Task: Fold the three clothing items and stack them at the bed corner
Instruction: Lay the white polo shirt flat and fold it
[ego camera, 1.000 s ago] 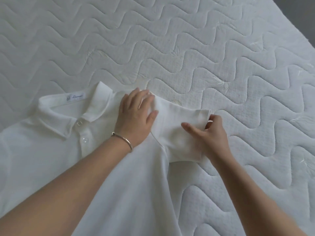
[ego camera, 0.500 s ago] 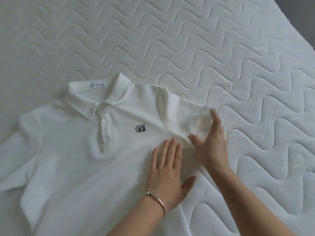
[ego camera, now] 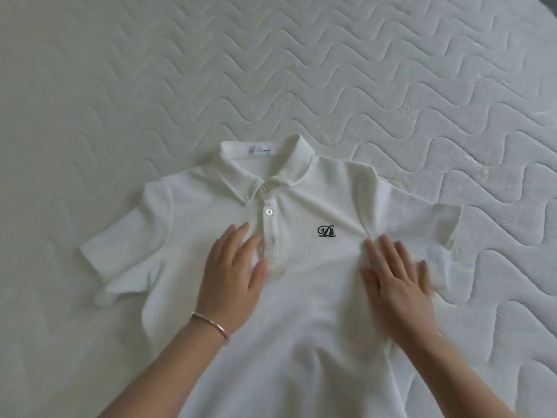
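A white short-sleeved polo shirt (ego camera: 313, 212) lies face up and spread out on the mattress, collar away from me, with a small dark logo on the chest. My left hand (ego camera: 233, 273) rests flat on the shirt's front beside the button placket, fingers straight, a thin bracelet on the wrist. Flat on the cloth below the right sleeve's armpit lies my right hand (ego camera: 394, 279), fingers spread. Neither hand holds any cloth. The shirt's hem runs out of view at the bottom. No other clothing item shows.
The quilted white mattress (ego camera: 271, 70) with a wavy stitch pattern fills the view around the shirt. A dark strip of floor or wall (ego camera: 550, 3) shows at the top right corner, past the mattress edge.
My left hand slid from the right armpit area across to the placket. My right hand left the sleeve and moved down onto the shirt's side. The view shifted, showing the whole shirt.
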Demonstrator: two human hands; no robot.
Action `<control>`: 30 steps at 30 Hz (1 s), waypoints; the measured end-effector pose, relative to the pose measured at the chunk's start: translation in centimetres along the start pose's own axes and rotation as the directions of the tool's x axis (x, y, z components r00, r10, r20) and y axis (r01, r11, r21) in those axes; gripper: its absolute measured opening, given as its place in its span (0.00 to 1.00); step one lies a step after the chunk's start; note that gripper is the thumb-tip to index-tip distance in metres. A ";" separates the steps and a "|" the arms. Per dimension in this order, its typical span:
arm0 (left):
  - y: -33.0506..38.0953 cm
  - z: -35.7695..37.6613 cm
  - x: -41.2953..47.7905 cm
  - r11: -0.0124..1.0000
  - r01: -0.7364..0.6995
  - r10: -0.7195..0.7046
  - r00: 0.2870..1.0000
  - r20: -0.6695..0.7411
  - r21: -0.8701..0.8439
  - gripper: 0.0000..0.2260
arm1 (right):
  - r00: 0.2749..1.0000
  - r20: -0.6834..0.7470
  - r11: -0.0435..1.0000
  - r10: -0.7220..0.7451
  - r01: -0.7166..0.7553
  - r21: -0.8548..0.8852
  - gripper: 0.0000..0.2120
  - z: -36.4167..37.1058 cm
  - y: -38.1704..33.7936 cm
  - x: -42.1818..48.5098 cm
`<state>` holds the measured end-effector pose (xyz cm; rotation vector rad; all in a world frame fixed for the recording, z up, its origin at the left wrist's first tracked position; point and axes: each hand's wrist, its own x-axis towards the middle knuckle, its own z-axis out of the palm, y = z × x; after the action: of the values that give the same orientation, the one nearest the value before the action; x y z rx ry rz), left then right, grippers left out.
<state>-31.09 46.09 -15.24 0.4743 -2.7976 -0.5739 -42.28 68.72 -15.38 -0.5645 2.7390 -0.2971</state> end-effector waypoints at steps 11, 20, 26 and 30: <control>-17.3 -6.8 5.8 0.899 0.438 -0.438 0.899 0.020 0.007 0.35 | 0.877 -0.383 0.945 -0.288 0.326 0.036 0.22 1.2 -19.2 6.7; -17.8 -6.7 9.2 0.911 0.350 -0.357 0.934 0.006 -0.216 0.10 | 1.000 -0.006 0.989 -0.002 0.003 0.150 0.12 0.0 -25.6 17.5; -20.9 -7.9 12.7 0.951 0.304 -0.306 0.952 -0.019 -0.061 0.12 | 0.989 -0.140 0.971 -0.046 0.077 0.228 0.13 -0.5 -28.2 21.7; -23.0 -7.5 14.6 0.965 0.259 -0.261 0.965 -0.036 -0.036 0.13 | 0.983 -0.140 0.979 -0.120 0.141 0.146 0.18 -0.1 -28.9 22.9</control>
<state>-36.19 18.31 -15.58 0.8456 -2.7020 -0.6516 -52.22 33.22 -13.89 -0.7064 2.7748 -0.5933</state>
